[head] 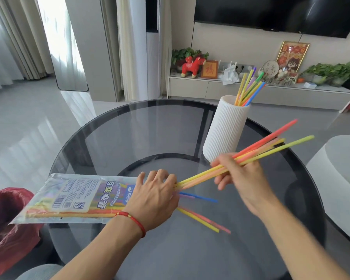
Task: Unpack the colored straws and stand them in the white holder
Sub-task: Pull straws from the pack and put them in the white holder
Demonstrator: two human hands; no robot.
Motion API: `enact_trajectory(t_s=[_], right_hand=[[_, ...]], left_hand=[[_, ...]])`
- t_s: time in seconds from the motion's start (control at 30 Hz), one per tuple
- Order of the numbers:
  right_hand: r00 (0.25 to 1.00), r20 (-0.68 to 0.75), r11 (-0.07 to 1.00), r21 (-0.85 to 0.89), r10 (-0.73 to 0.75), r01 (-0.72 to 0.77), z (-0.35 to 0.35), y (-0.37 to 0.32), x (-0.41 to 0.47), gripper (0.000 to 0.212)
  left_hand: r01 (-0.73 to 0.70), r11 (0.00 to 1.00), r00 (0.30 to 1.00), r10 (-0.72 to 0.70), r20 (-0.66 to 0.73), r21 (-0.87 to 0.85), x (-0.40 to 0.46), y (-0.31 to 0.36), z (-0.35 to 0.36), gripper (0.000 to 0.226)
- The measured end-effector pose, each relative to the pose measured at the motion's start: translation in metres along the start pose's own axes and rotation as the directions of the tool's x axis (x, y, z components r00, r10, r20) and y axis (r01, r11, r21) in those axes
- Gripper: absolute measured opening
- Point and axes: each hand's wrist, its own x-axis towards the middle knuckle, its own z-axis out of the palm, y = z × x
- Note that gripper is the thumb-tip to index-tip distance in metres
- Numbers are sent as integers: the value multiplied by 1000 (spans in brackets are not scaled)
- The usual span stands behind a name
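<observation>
A red-lined bin sits at far left. The clear straw packet lies lengthwise on the round smoked-glass worktop, its mouth pinned under the left hand, whose grip curls round it. Loose straws fan rightward. The right hand pinches a straw bundle pointing up-right, beside the ribbed white holder with upright straws.

Round glass desk centre; red bin bag at 8 o'clock, red toy horse at 12, television at 1.
</observation>
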Motion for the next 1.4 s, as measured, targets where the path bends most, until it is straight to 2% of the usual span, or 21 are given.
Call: enact_trajectory(t_s=[0.1,0.2,0.27,0.37,0.57,0.77,0.83,0.9,1.0,1.13,1.23,1.4], right_hand=[[994,-25,983,-149,-108,103,-35,-28,10,28],[984,-10,882,-444,-178,155,-54,-56,23,26],[989,29,776,-616,-148,134,-51,-65,31,25],[994,103,690,-718,-32,97,-31,-52,35,26],[997,69,691,-722,23,34,-28,-27,40,28],[997,69,757,-649,-45,79,-35,-19,33,24],[989,-30,846,-522,-147,110,-42,-33,39,21],[953,-177,937,-294,-247,188,-52,-53,50,24],[899,-299,947,-93,-320,307,-66,-87,67,24],[871,-333,932,-120,-361,341,-74,-120,88,24],[850,-351,915,-242,-393,323,-73,-133,104,18],[905,-295,898,-404,-306,172,-54,-133,124,17]], left_hand=[[3,1000,1000,-3,24,-7,0,0,5,21],[18,1000,1000,-18,9,7,2,1,9,18],[26,1000,1000,-26,-4,-13,2,1,9,18],[27,999,999,-28,-20,-37,1,2,9,18],[39,998,999,-41,-31,-53,3,2,11,19],[75,993,995,-81,-53,-92,7,5,12,21],[72,991,995,-80,-65,-110,9,7,12,23],[84,987,991,-97,-87,-134,10,7,11,24],[123,980,984,-141,-111,-157,11,7,10,26],[145,972,980,-167,-108,-186,11,7,7,29],[158,968,978,-181,-108,-194,13,5,7,29],[157,966,977,-183,-112,-203,14,6,4,29]])
